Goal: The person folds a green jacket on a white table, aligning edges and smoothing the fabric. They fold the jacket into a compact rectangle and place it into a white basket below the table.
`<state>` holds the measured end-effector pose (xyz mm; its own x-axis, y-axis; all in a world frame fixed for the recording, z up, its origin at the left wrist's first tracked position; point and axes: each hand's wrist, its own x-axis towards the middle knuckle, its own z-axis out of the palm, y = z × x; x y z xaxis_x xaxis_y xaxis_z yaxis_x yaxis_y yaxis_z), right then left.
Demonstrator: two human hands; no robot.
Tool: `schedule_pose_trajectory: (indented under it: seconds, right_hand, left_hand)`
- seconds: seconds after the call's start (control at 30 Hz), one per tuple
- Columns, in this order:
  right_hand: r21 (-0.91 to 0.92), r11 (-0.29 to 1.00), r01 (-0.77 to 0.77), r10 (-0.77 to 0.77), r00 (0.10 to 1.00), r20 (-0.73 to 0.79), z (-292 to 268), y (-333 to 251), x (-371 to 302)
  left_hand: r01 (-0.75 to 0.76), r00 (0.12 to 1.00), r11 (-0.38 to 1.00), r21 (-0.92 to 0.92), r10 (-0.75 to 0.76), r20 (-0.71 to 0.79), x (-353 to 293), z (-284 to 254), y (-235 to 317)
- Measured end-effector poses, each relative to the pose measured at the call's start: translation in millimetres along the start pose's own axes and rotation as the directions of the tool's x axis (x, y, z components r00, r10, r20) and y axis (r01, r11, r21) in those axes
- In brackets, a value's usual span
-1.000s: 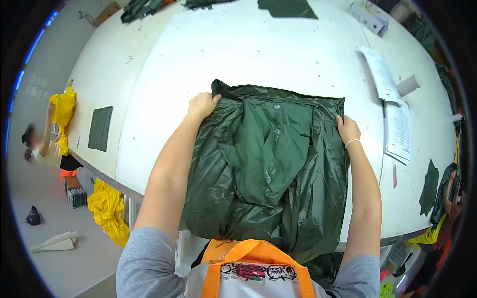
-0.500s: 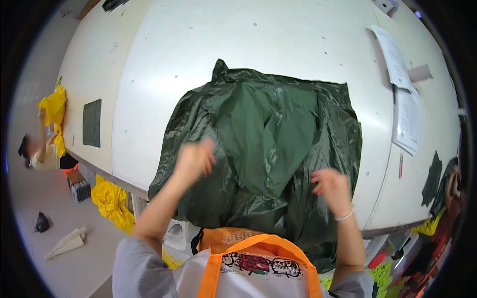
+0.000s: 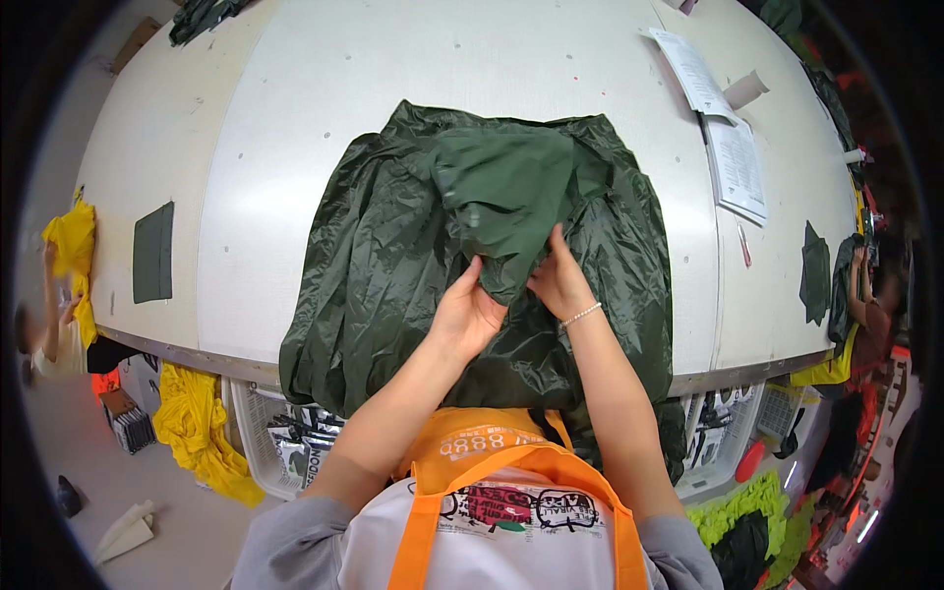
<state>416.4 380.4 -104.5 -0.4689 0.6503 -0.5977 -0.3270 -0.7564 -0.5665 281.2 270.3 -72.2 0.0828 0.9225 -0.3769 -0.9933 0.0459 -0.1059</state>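
A dark green, shiny garment like a raincoat (image 3: 364, 285) lies spread and wrinkled at the table's front edge. Near its middle, a smoother matte piece (image 3: 506, 182) of the same green narrows toward me. My left hand (image 3: 470, 315) grips the near tip of this piece from the left, thumb on top and fingers partly under the cloth. From the right, my right hand (image 3: 563, 280) pinches its edge close to the same tip. The hands are a small gap apart. Some fingertips are hidden by fabric.
The white table (image 3: 285, 177) bears papers (image 3: 736, 167) at right, with a pen (image 3: 744, 246) nearby. A flat green piece (image 3: 153, 253) lies at left. Baskets (image 3: 258, 433) stand below the front edge. Co-workers (image 3: 870, 305) are at both sides, one with yellow cloth (image 3: 71, 241).
Both hands have come together over the garment's middle and taken hold of the matte piece. Its wide, spread shape is now gathered to a point between them. The whole view has shifted slightly.
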Motion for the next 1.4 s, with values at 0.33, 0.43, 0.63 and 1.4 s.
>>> schedule_pose_trajectory:
  seconds: [0.33, 0.43, 0.63, 1.4]
  right_hand:
    - [-0.972, 0.233, 0.011, -0.426, 0.9, -0.092, -23, -76, -27]
    - [-0.843, -0.328, 0.427, -0.757, 0.416, 0.504, -2, -85, -36]
    - [-0.738, -0.213, 0.64, 0.454, 0.734, 0.505, 57, -65, 30]
    - [-0.945, 0.175, 0.278, -0.468, 0.868, 0.168, -74, -74, 52]
  left_hand:
    - [-0.13, 0.737, 0.806, 0.578, 0.469, -0.487, 13, -16, -41]
    - [-0.119, 0.715, 0.739, 0.663, 0.527, -0.459, 5, -21, -44]
    - [-0.238, 0.795, 0.535, 0.811, 0.587, -0.154, -3, 9, -57]
    - [-0.381, 0.77, -0.785, 0.488, 0.022, 0.637, 56, 35, 110]
